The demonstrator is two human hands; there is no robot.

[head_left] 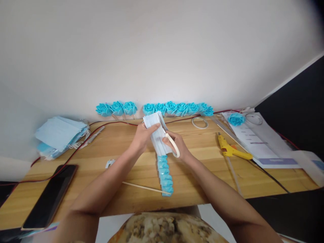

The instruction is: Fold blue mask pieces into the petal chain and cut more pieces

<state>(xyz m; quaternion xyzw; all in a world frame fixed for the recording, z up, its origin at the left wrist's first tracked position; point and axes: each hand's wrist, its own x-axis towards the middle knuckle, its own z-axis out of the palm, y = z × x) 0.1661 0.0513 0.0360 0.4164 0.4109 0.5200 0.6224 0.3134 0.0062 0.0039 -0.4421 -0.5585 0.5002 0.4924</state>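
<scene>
My left hand grips a folded white-and-blue face mask upright over the middle of the wooden table. In my right hand is a pair of scissors with a cream handle, its blades running up along the mask's right edge. Beneath the hands a strip of blue folded pieces lies on the table, beside a thin wooden stick.
Blue mask roses line the wall. A stack of masks lies at the left, a dark phone at the front left. Tape ring, yellow glue gun, a single rose and papers are on the right.
</scene>
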